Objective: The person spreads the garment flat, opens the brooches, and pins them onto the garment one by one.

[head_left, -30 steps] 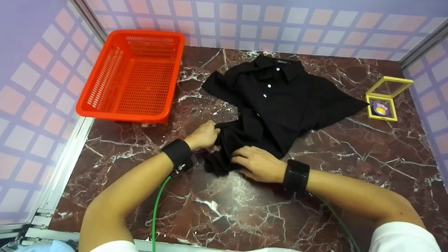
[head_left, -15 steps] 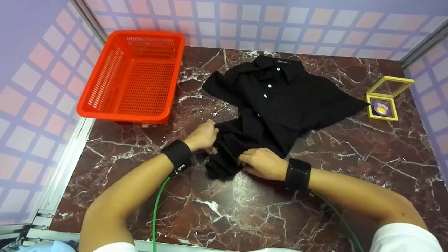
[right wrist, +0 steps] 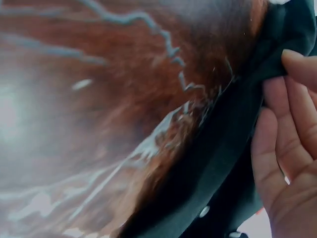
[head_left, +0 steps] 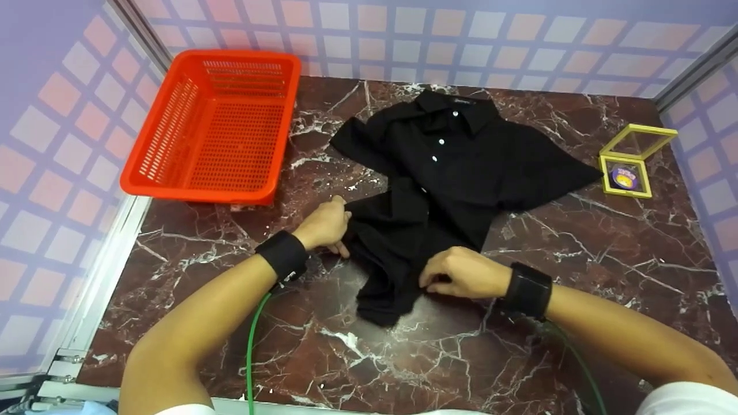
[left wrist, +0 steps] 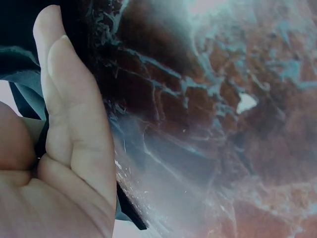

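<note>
A black collared shirt (head_left: 461, 173) with white buttons lies front up on the table, collar away from me. Its lower part is bunched and folded between the hands. The left hand (head_left: 324, 226) holds the shirt's left edge; in the left wrist view dark cloth (left wrist: 22, 64) passes behind and between its fingers. At the lower right side of the shirt, the right hand (head_left: 467, 273) pinches the edge between thumb and fingers, as the right wrist view shows with the cloth (right wrist: 218, 134). A crumpled end of the shirt hangs toward me between both hands.
A red plastic basket (head_left: 271, 193) stands at the back left. A small yellow-framed case (head_left: 625, 193) with its lid raised sits on the right, close to the shirt's sleeve tip. Tiled-pattern walls border the dark marbled table (head_left: 576, 276). A green cable (head_left: 251, 351) trails from the left wristband.
The right hand has moved to the right, drawing the shirt's lower edge with it. The bunched lower part has spread out and come nearer to me. The left hand has shifted slightly left.
</note>
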{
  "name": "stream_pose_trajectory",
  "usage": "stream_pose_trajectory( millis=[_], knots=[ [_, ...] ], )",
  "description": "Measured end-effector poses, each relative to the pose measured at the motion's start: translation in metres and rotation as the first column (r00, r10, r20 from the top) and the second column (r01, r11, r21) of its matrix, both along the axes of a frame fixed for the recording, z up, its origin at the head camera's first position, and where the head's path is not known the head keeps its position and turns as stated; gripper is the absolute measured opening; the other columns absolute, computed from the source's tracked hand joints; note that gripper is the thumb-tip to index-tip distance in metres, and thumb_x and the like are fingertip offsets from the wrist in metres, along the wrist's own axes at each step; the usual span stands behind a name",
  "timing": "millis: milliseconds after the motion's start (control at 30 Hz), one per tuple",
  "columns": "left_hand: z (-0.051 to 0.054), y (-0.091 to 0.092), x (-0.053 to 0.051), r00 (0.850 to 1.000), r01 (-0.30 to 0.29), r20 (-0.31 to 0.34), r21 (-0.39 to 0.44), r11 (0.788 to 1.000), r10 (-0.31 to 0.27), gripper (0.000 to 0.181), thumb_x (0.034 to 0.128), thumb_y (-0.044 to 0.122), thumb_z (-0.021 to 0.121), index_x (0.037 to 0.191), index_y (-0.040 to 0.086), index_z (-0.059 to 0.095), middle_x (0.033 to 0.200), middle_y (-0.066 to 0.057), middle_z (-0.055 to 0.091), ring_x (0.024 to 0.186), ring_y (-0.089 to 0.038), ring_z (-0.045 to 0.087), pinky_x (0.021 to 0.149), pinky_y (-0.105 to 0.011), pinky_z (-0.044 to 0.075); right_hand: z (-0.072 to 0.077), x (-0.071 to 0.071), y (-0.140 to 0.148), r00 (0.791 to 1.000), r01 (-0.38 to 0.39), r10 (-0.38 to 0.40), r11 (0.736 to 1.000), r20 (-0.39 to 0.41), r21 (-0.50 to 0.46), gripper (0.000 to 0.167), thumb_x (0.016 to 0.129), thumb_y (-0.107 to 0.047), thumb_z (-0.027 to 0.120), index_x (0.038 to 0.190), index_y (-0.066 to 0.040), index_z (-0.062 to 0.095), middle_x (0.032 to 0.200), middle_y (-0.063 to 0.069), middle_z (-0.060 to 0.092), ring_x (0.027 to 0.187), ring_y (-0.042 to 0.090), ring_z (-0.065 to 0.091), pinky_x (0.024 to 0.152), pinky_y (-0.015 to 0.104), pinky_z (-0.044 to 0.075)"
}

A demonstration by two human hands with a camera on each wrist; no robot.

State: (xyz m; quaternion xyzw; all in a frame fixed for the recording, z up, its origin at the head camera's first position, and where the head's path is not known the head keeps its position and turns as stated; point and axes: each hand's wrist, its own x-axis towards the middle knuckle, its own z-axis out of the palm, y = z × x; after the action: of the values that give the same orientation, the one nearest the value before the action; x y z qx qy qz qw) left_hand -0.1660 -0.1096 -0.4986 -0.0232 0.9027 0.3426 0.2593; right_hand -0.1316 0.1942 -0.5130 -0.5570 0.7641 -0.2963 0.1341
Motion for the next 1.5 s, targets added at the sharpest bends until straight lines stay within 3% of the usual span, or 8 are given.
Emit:
stream_pose_trajectory(
  millis=[400, 533, 667, 733, 900, 1100, 1300, 1500],
  knots=[
    [0.005, -0.022, 0.012, 0.998, 0.062, 0.017, -0.04, 0.997, -0.061, 0.023, 0.1077, 0.015, 0.042, 0.119, -0.005, 0.044, 0.086, -0.026, 0.069, 0.05, -0.02, 0.068, 0.052, -0.035, 0.058, 0.005, -0.002, 0.038, 0.978, -0.041, 0.035, 0.999, 0.204, 0.024, 0.015, 0.086, -0.006, 0.073, 0.097, -0.017, 0.076, 0.091, -0.009, 0.071, 0.081, 0.003, 0.064, 0.069, 0.029, 0.057],
    [0.006, -0.029, 0.017, 0.994, 0.103, -0.016, -0.114, 0.988, -0.105, 0.026, 0.1069, 0.015, 0.044, 0.121, -0.007, 0.047, 0.106, -0.035, 0.064, 0.053, -0.024, 0.07, 0.063, -0.037, 0.059, 0.007, -0.004, 0.048, 0.973, -0.059, 0.047, 0.997, 0.228, 0.045, 0.018, 0.085, -0.004, 0.074, 0.095, -0.018, 0.076, 0.089, -0.01, 0.07, 0.078, 0.002, 0.063, 0.067, 0.027, 0.056],
    [0.011, -0.033, 0.023, 0.986, 0.156, -0.029, -0.193, 0.969, -0.164, 0.026, 0.1058, 0.016, 0.047, 0.118, -0.007, 0.049, 0.112, -0.036, 0.064, 0.066, -0.03, 0.072, 0.082, -0.043, 0.057, 0.009, -0.005, 0.06, 0.97, -0.069, 0.052, 0.995, 0.239, 0.066, 0.022, 0.081, 0.0, 0.073, 0.093, -0.018, 0.076, 0.086, -0.009, 0.069, 0.075, 0.001, 0.062, 0.063, 0.025, 0.055],
    [0.012, -0.035, 0.027, 0.982, 0.179, -0.022, -0.216, 0.96, -0.188, 0.025, 0.1054, 0.016, 0.048, 0.116, -0.007, 0.05, 0.112, -0.035, 0.064, 0.064, -0.028, 0.072, 0.083, -0.043, 0.057, 0.009, -0.006, 0.066, 0.97, -0.068, 0.048, 0.995, 0.238, 0.076, 0.023, 0.08, 0.002, 0.072, 0.092, -0.018, 0.075, 0.086, -0.008, 0.069, 0.074, 0.0, 0.061, 0.062, 0.026, 0.055],
    [0.012, -0.036, 0.037, 0.977, 0.213, 0.061, -0.188, 0.959, -0.205, 0.026, 0.1057, 0.016, 0.048, 0.115, -0.008, 0.048, 0.11, -0.036, 0.064, 0.051, -0.022, 0.069, 0.062, -0.036, 0.059, 0.01, -0.006, 0.079, 0.97, -0.055, 0.026, 0.992, 0.24, 0.113, 0.022, 0.08, 0.001, 0.072, 0.091, -0.018, 0.075, 0.085, -0.008, 0.069, 0.073, 0.0, 0.06, 0.06, 0.028, 0.055],
    [0.011, -0.037, 0.046, 0.946, 0.323, 0.075, -0.273, 0.906, -0.314, 0.023, 0.1022, 0.018, 0.056, 0.106, -0.005, 0.057, 0.108, -0.028, 0.066, 0.071, -0.028, 0.072, 0.087, -0.046, 0.055, 0.009, -0.006, 0.087, 0.971, -0.046, 0.004, 0.984, 0.237, 0.17, 0.021, 0.079, -0.002, 0.073, 0.088, -0.022, 0.075, 0.083, -0.013, 0.068, 0.07, -0.001, 0.06, 0.059, 0.028, 0.055],
    [0.013, -0.036, 0.053, 0.932, 0.361, 0.143, -0.263, 0.895, -0.334, 0.023, 0.1, 0.022, 0.062, 0.1, -0.001, 0.06, 0.104, -0.028, 0.068, 0.05, -0.017, 0.067, 0.081, -0.041, 0.057, 0.014, -0.005, 0.092, 0.97, -0.067, 0.023, 0.983, 0.24, 0.173, 0.02, 0.077, 0.0, 0.075, 0.084, -0.018, 0.075, 0.081, -0.011, 0.069, 0.069, -0.001, 0.059, 0.059, 0.028, 0.054],
    [0.011, -0.036, 0.058, 0.919, 0.384, 0.196, -0.257, 0.887, -0.342, 0.025, 0.097, 0.025, 0.067, 0.086, 0.004, 0.062, 0.072, -0.01, 0.067, 0.047, -0.016, 0.067, 0.076, -0.036, 0.058, 0.014, -0.006, 0.099, 0.974, -0.075, 0.031, 0.978, 0.224, 0.193, 0.018, 0.075, -0.001, 0.075, 0.082, -0.018, 0.075, 0.08, -0.009, 0.07, 0.067, 0.0, 0.059, 0.059, 0.019, 0.05]
  ],
)
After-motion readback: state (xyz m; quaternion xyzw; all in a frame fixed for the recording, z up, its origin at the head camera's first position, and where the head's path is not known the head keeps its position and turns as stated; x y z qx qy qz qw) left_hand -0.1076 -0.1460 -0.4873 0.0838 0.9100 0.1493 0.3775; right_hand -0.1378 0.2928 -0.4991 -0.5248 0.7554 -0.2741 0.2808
